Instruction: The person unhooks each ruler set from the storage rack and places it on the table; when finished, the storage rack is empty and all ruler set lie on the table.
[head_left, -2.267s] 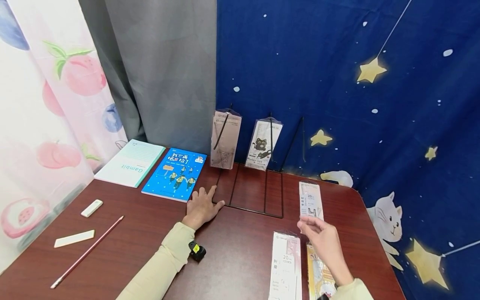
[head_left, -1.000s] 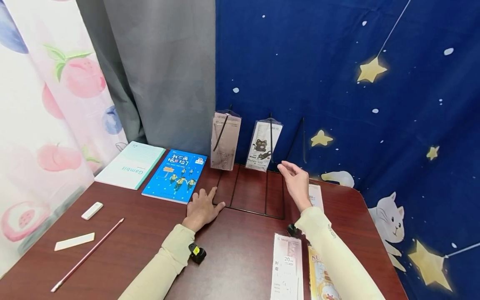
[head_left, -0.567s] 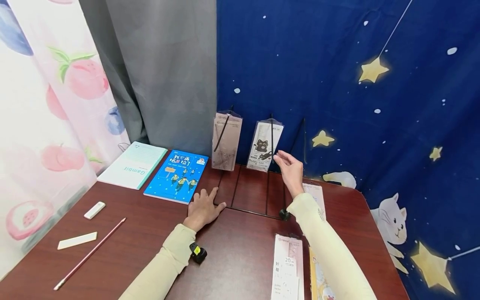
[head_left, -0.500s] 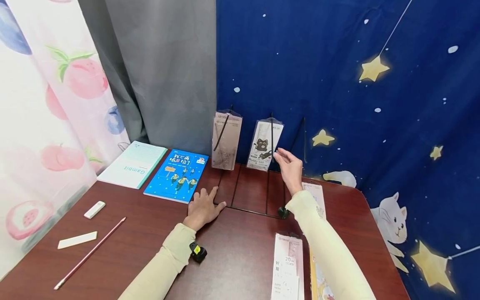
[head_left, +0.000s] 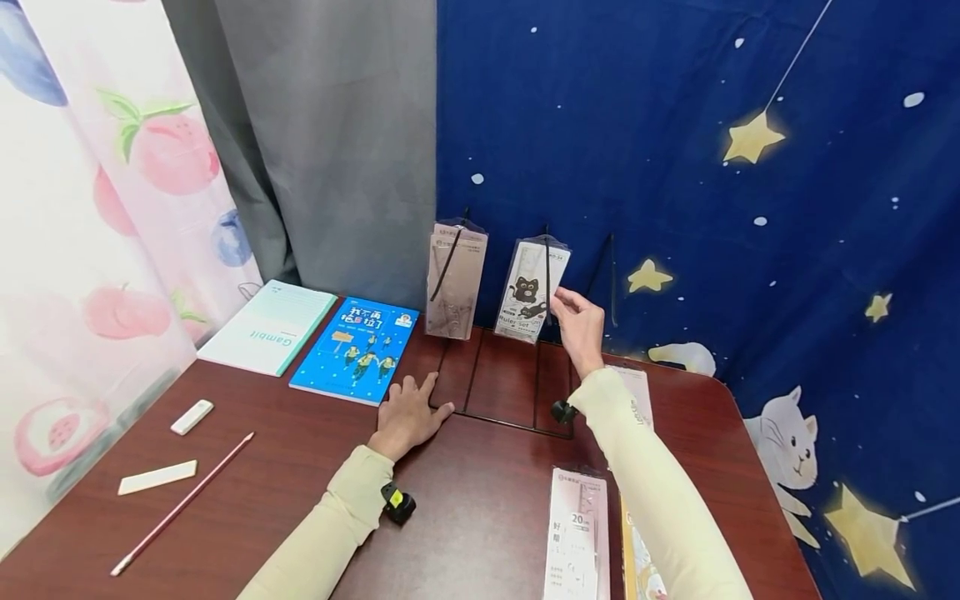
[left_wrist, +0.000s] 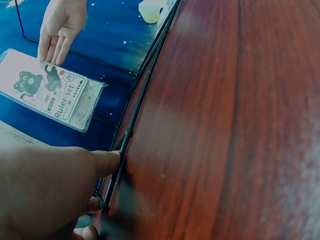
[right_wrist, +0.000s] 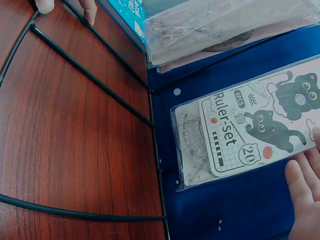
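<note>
On the reddish-brown wooden table (head_left: 465, 521), the splayed left hand (head_left: 408, 417) touches the black wire rack's (right_wrist: 95, 77) front-left corner. On the rack's middle hook (head_left: 547, 275), the white cat-printed ruler packet (head_left: 525, 292) hangs, long axis near vertical, left of the nearer right hand (head_left: 582, 335), which pinches its edge. Its clear plastic sleeve (right_wrist: 260, 125) holds transparent rulers (right_wrist: 192, 137).

The right hand (head_left: 582, 332) has reached up to the hanging ruler set (head_left: 525, 288).

Left hand (head_left: 408, 415) spread, right hand (head_left: 582, 329) apparently in pinch
</note>
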